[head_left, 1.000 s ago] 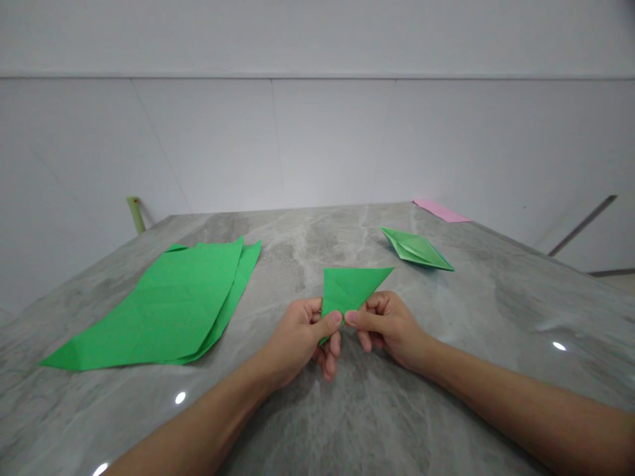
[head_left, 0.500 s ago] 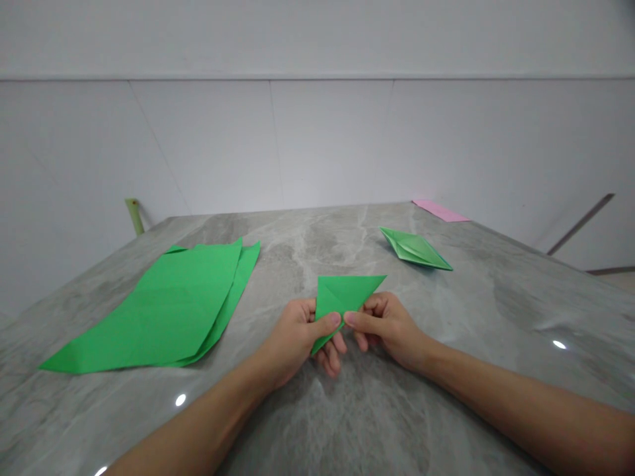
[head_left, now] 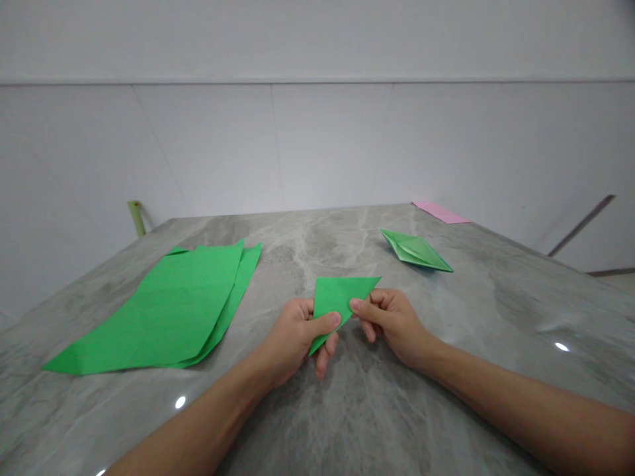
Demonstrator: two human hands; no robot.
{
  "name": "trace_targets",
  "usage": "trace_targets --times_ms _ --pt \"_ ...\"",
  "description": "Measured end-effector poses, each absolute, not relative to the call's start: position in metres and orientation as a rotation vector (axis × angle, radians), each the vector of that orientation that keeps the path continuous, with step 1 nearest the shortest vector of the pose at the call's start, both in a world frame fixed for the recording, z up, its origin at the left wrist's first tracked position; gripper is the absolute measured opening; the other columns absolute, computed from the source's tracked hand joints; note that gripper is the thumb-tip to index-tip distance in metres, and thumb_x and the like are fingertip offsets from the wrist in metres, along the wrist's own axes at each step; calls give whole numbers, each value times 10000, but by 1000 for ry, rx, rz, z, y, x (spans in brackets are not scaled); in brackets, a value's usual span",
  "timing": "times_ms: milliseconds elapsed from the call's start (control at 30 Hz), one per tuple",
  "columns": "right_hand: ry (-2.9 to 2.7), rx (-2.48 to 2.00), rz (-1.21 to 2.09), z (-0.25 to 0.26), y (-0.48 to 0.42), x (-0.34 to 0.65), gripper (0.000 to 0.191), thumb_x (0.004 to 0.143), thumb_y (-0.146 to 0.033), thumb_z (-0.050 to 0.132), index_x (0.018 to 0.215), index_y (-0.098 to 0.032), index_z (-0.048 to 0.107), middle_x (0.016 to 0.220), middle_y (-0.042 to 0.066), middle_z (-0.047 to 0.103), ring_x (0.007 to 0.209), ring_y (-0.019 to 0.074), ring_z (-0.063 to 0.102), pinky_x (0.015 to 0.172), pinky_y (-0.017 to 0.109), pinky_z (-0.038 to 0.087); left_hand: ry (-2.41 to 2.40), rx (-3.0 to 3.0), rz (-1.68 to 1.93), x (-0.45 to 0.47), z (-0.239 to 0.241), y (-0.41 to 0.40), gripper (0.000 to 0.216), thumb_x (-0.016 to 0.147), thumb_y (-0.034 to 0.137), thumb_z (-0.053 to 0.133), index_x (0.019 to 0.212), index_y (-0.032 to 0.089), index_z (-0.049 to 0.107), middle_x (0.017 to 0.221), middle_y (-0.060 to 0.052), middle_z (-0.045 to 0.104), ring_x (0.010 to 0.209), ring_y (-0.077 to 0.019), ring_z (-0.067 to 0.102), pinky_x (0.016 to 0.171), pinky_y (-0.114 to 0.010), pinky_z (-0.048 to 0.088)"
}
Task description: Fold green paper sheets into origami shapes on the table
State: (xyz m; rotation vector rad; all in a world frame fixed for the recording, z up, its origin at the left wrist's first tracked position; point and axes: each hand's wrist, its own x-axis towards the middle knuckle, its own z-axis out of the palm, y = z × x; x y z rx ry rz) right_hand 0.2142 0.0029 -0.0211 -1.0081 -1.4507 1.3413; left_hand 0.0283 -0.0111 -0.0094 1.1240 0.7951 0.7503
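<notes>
A small piece of green paper [head_left: 337, 294], folded into a triangle, is held up between my two hands over the table. My left hand [head_left: 302, 334] pinches it near the lower left, thumb on top and fingers behind. Along the slanted right edge, the thumb and fingers of my right hand [head_left: 389, 320] pinch the paper as well. Its flat edge faces away from me, with one point toward the upper right and another toward the lower left. My fingers hide part of its underside.
Large green paper sheets [head_left: 173, 304] lie overlapping on the left of the grey marbled table [head_left: 317, 423]. A folded light-green paper piece [head_left: 417, 250] rests at the right, beyond my right hand. Pink paper [head_left: 440, 211] lies at the far right edge, by the white wall [head_left: 327, 139].
My right thumb has slid up and right along the slanted edge, away from my left thumb. A crease visible on the front before no longer shows. My left hand keeps its pinch.
</notes>
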Motion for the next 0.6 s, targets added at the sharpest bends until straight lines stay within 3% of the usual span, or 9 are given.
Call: trace_targets --times_ms 167,333,600 --pt "-1435 -974 1419 -21 3 212 459 717 -560 745 551 -181 544 414 -35 520 381 65 328 407 235 212 802 1122 805 32 -11 -12 440 780 492 679 539 137 580 403 3 529 296 -78 452 328 -180 297" --pt "-1496 -970 1493 -18 1 209 420 677 -543 783 646 -161 610 481 -16 592 404 69 382 415 221 251 812 1148 850 33 -10 -12 432 789 497 670 566 136 591 440 6 550 297 -76 458 332 -186 313" --pt "-1431 -967 1474 -22 1 213 404 703 -472 772 520 -176 568 414 -20 549 387 69 332 424 245 212 807 1152 791 28 -11 -10 390 796 466 681 617 132 589 466 29 543 296 -52 445 332 -171 267"
